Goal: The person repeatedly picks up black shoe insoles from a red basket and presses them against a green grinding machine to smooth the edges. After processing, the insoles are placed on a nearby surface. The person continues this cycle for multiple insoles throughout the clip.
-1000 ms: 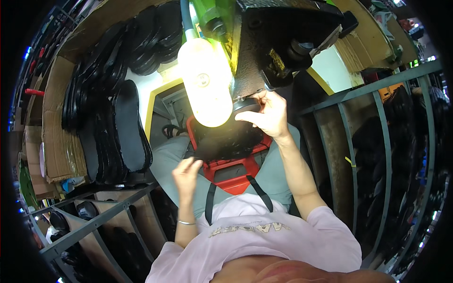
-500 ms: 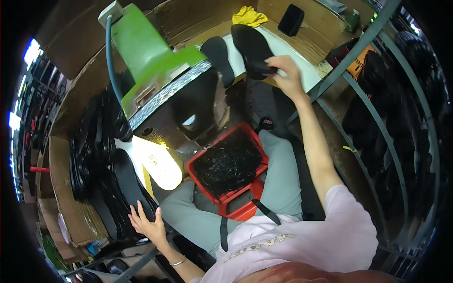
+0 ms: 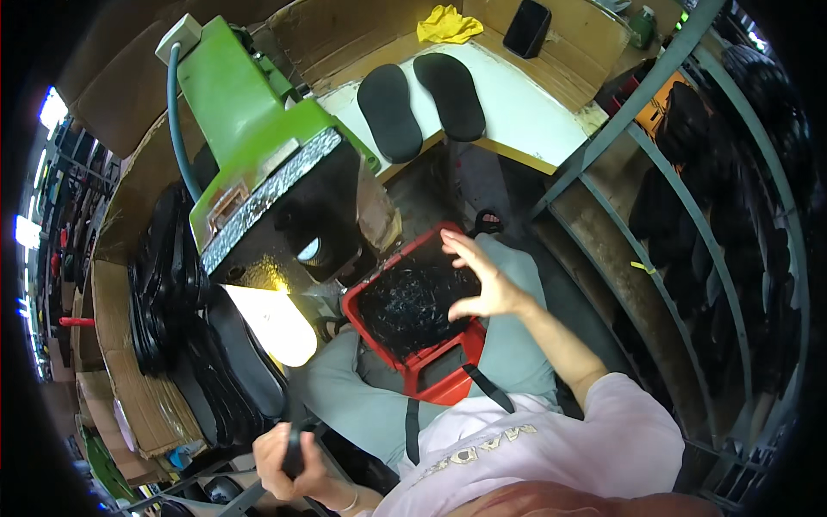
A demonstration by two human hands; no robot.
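My left hand [image 3: 284, 464], low at the left, is closed around a black shoe sole [image 3: 295, 431] seen nearly edge-on. Beside it lie stacks of black soles [image 3: 226, 379] next to the green machine. Fingers spread and holding nothing, my right hand [image 3: 489, 283] hovers over the right side of a red plastic basket [image 3: 413, 360] of thin black trimmings between my knees. Two black soles, a left one [image 3: 389, 112] and a right one [image 3: 451, 96], lie side by side on the white tabletop [image 3: 527, 112] at the far side.
The green machine [image 3: 237, 103] stands at left centre, its lamp lighting a pale plate [image 3: 274, 326]. Cardboard [image 3: 142, 362] walls the left and back. A yellow cloth [image 3: 448, 24] and a dark phone-like slab [image 3: 527, 28] are at the back. A metal rack [image 3: 689, 198] with dark items stands right.
My right hand has let go of the right sole on the tabletop and come back over the basket. My left hand has drawn a sole from the stack toward me.
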